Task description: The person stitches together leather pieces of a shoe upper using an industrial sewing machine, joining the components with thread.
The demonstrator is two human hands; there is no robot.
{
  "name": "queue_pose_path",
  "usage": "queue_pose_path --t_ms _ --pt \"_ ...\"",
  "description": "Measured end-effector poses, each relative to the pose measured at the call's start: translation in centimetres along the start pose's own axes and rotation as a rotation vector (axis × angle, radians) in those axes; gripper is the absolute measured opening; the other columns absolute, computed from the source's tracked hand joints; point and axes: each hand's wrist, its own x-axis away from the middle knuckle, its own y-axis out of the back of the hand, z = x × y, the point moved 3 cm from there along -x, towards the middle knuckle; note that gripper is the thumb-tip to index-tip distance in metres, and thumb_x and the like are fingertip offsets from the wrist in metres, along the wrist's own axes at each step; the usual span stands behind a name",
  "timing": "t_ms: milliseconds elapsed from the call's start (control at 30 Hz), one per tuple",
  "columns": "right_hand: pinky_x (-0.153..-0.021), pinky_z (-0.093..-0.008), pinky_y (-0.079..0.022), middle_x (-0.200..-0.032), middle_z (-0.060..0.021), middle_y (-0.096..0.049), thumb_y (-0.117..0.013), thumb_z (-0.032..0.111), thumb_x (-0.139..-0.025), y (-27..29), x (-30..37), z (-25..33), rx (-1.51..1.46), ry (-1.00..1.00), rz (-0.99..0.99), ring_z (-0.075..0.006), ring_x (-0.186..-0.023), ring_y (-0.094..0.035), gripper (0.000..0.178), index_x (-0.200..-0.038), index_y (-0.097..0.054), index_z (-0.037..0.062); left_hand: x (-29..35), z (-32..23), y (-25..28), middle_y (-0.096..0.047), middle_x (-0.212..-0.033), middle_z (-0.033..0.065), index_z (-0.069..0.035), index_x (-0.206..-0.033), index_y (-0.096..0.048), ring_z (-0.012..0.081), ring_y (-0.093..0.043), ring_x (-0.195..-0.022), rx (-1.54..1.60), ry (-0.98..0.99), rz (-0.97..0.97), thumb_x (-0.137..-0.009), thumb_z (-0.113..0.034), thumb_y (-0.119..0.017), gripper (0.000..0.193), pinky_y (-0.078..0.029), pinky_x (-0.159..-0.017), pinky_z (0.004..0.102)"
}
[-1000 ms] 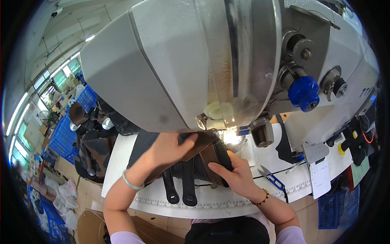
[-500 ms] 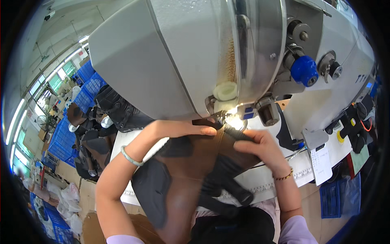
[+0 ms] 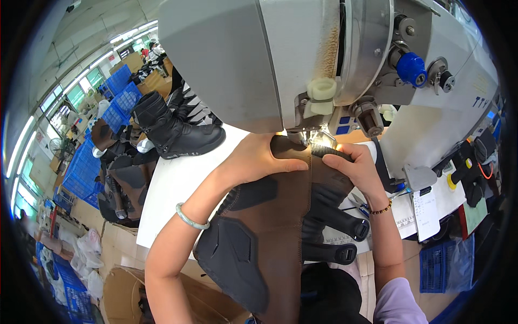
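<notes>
Under the lit needle area (image 3: 313, 135) of a large grey sewing machine (image 3: 221, 59) lies the top end of a brown and black boot upper (image 3: 272, 210). Its lower part hangs toward my lap, with black moulded panels on the left and black buckle straps (image 3: 340, 221) on the right. My left hand (image 3: 261, 156) grips the upper left of the needle, thumb flat on the brown leather and fingers mostly hidden. On the other side, my right hand (image 3: 357, 166) pinches the dark ribbed edge (image 3: 324, 151) between thumb and fingers.
A finished black boot (image 3: 175, 127) stands on the white table (image 3: 178, 189) at the left. Beyond it are more boot pieces (image 3: 127, 178) and blue crates (image 3: 81, 178). A cardboard box (image 3: 121, 297) sits low left; a blue basket (image 3: 434, 267) is low right.
The boot upper has turned and shifted right, its straps now pointing right. My left hand has moved up beside the needle; the view has shifted, revealing the black boot more fully.
</notes>
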Motion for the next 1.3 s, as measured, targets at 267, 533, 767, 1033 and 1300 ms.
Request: queue_pose_path --t_ms 267,533,767,1033,1300 --pt "-0.053 -0.0189 -0.033 -0.063 0.008 -0.051 -0.071 0.02 -0.08 0.7 -0.5 0.0 0.01 -0.021 0.015 0.0 -0.061 -0.04 0.022 -0.074 -0.064 0.0009 -0.2 -0.4 -0.3 -0.062 -0.105 0.0103 0.001 -0.113 -0.056 0.0179 -0.056 -0.097 0.018 0.06 -0.02 -0.07 -0.032 -0.076 0.057 -0.041 -0.089 0.03" --pt "-0.058 -0.0168 -0.037 -0.074 0.006 -0.058 -0.059 0.024 -0.089 2.0 -0.3 -0.4 -0.124 -0.19 0.164 0.0004 -0.066 -0.047 0.024 -0.086 -0.066 0.0013 -0.2 -0.4 -0.1 -0.059 -0.1 0.013 0.002 -0.113 -0.052 0.0224 -0.055 -0.093 0.048 0.084 0.029 -0.07 -0.035 -0.076 0.062 -0.043 -0.083 0.0325" --pt "-0.069 -0.0187 -0.04 -0.08 0.0025 -0.061 -0.057 0.025 -0.089 1.6 0.0 -0.1 -0.237 -0.175 0.069 -0.0018 -0.075 -0.05 0.028 -0.091 -0.066 -0.0008 -0.1 -0.4 -0.1 -0.057 -0.111 0.0135 0.003 -0.12 -0.049 0.0211 -0.052 -0.103 0.023 0.12 0.053 -0.071 -0.036 -0.074 0.068 -0.039 -0.093 0.0307" --pt "-0.067 -0.0181 -0.039 -0.08 0.0034 -0.061 -0.06 0.025 -0.088 2.1 -0.1 0.6 -0.212 -0.18 0.149 -0.0019 -0.074 -0.05 0.025 -0.091 -0.065 0.0005 -0.3 -0.9 -0.2 -0.055 -0.112 0.0139 0.003 -0.121 -0.049 0.0236 -0.051 -0.103 -0.019 0.174 0.137 -0.072 -0.038 -0.074 0.069 -0.039 -0.092 0.0321" --pt "-0.06 -0.0182 -0.037 -0.073 0.0042 -0.057 -0.071 0.017 -0.078 1.5 -0.3 0.8 -0.211 -0.216 0.124 -0.0018 -0.066 -0.048 0.016 -0.079 -0.06 0.0056 0.1 -0.4 -0.3 -0.061 -0.106 0.0125 0.005 -0.115 -0.053 0.0178 -0.055 -0.098 -0.022 0.14 0.059 -0.071 -0.033 -0.074 0.063 -0.041 -0.089 0.0292"
